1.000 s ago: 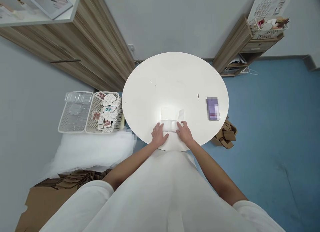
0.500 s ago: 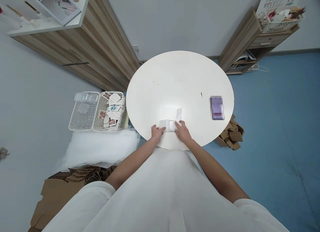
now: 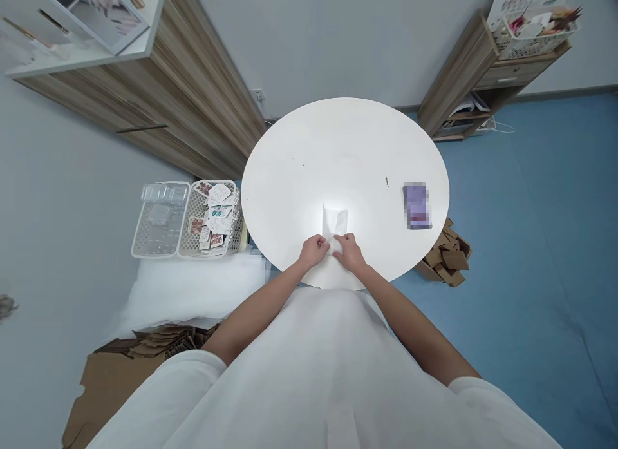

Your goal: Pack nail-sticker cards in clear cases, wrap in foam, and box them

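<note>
White sheet, thin, slightly creased, material not determinable; lies on the near part of the round white table. Far portion is roughly rectangular and spread on the tabletop; near end is gathered, its folds partly hidden by fingers. Left hand has fingertips at the near left edge, right hand at the near right.

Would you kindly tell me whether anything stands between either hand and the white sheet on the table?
Nothing visible does: the left hand and right hand both touch the white sheet at its near end. The purple item lies apart, to the right.
</note>
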Tool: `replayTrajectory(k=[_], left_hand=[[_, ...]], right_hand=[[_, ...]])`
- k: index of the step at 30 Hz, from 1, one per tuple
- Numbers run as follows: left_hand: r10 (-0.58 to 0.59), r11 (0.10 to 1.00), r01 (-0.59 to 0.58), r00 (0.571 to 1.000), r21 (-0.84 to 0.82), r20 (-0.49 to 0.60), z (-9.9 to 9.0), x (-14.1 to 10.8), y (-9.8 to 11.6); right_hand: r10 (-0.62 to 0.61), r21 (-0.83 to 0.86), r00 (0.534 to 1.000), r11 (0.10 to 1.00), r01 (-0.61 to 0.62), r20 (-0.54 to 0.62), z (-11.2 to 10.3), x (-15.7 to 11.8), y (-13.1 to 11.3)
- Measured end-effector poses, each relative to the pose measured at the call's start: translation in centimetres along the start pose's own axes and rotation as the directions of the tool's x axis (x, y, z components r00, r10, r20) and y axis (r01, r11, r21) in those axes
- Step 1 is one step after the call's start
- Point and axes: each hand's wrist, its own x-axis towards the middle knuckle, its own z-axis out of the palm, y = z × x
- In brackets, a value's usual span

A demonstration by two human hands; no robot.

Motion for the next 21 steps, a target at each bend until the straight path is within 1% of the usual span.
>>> replayTrajectory(k=[3,5,8,10,14,17,19,21], left_hand=[[0.031,0.994,-0.032,0.999,0.104,0.010,0.9,0.0,0.5],[0.043,0.990,-0.045,0.999,0.131,0.020,1.4,-0.1,0.6],[0.077,0.984,-0.083,0.996,0.159,0.044,1.9,-0.3,0.3],[0.104,0.974,-0.112,0.993,0.196,0.052,2.0,-0.4,0.1],[0.114,0.972,-0.126,0.991,0.198,0.073,1.6,-0.5,-0.4],[0.139,0.968,-0.150,0.988,0.202,0.067,1.0,-0.2,-0.8],[0.212,0.942,-0.215,0.976,0.259,0.038,0.6,0.1,-1.1],[0.308,0.887,-0.303,0.951,0.347,0.044,0.4,0.3,-1.4]], right_hand=[[-0.004,0.045,1.000,0.999,0.003,0.018,0.3,0.4,-0.2],[-0.006,0.106,1.000,0.994,0.004,0.022,0.3,0.6,-0.1],[0.022,0.235,1.000,0.972,-0.022,0.004,0.2,0.9,0.1],[0.056,0.289,0.998,0.956,-0.047,-0.021,0.2,1.2,0.1],[0.137,0.275,0.987,0.955,-0.110,-0.080,0.6,1.5,-0.2],[0.161,0.244,0.982,0.961,-0.133,-0.099,0.9,1.7,-0.3],[0.155,0.246,0.983,0.961,-0.127,-0.099,1.0,1.7,-0.2],[0.141,0.256,0.986,0.960,-0.114,-0.092,0.9,1.7,0.0]])
